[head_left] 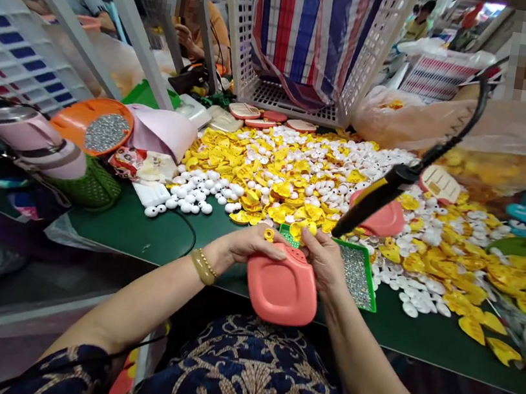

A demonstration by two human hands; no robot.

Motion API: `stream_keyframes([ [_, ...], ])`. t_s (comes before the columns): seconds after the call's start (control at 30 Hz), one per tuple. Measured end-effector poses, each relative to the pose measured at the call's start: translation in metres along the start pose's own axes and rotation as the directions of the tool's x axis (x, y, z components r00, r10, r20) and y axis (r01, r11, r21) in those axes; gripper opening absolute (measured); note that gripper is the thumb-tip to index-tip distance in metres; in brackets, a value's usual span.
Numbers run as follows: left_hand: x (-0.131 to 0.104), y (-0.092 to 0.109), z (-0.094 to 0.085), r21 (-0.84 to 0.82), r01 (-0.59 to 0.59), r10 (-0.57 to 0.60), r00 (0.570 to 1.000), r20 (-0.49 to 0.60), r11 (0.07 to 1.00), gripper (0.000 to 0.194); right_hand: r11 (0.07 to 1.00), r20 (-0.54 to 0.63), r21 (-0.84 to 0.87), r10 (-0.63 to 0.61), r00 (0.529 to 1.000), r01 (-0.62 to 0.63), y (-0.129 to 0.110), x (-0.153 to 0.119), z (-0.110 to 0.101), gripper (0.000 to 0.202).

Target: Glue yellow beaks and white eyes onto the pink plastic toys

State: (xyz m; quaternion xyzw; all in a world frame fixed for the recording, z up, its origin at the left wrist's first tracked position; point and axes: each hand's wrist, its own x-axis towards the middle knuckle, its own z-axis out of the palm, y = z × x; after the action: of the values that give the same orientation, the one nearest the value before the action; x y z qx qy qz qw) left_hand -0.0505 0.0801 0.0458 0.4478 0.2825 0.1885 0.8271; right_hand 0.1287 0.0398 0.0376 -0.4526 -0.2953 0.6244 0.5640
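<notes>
A coral plastic shell (282,286), rounded with a raised oval panel, is held close to my body. My left hand (256,245) is closed on its upper left edge, and a yellow ring is on one finger. At the shell's upper right, my right hand (325,258) pinches a small yellow plastic piece (298,229) against or just above the top edge; I cannot tell if they touch. Just beyond my right hand hangs a black electric screwdriver (370,199), tip down. A green tray (374,291) of small metal screws lies beside that hand, partly hidden by it.
Yellow and white plastic parts (267,165) are heaped over the green table (140,232). Another coral shell (385,217) lies behind the screwdriver. An orange bowl (65,120) of screws and a pink bottle (31,138) stand left. A white crate (238,43) rises behind. Other people sit beyond.
</notes>
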Motion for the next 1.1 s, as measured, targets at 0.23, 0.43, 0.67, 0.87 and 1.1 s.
stream_keyframes([
  [0.23, -0.013, -0.027, 0.025, -0.018, 0.015, -0.016, 0.996, -0.093, 1.0, 0.033, 0.98, 0.159, -0.198, 0.001, 0.987, 0.03, 0.014, -0.027, -0.032, 0.042],
  [0.43, -0.013, -0.048, 0.038, -0.037, 0.026, -0.032, 0.982, -0.189, 0.999, 0.031, 0.915, 0.151, -0.402, 0.02, 0.988, 0.043, 0.019, -0.051, -0.048, 0.049],
  [0.67, 0.0, -0.035, 0.042, -0.005, 0.036, -0.036, 0.972, -0.232, 0.999, 0.031, 0.913, 0.215, -0.4, 0.006, 0.977, 0.083, 0.013, -0.049, -0.062, 0.051],
  [0.87, 0.011, -0.015, 0.042, 0.075, 0.002, 0.019, 0.963, -0.269, 0.997, 0.031, 0.842, 0.241, -0.501, -0.084, 0.967, 0.198, -0.01, -0.039, -0.057, 0.056],
  [1.1, 0.023, -0.005, 0.036, 0.156, -0.006, 0.047, 0.964, -0.26, 0.988, 0.029, 0.769, 0.311, -0.552, -0.169, 0.935, 0.322, -0.026, -0.032, -0.052, 0.057],
])
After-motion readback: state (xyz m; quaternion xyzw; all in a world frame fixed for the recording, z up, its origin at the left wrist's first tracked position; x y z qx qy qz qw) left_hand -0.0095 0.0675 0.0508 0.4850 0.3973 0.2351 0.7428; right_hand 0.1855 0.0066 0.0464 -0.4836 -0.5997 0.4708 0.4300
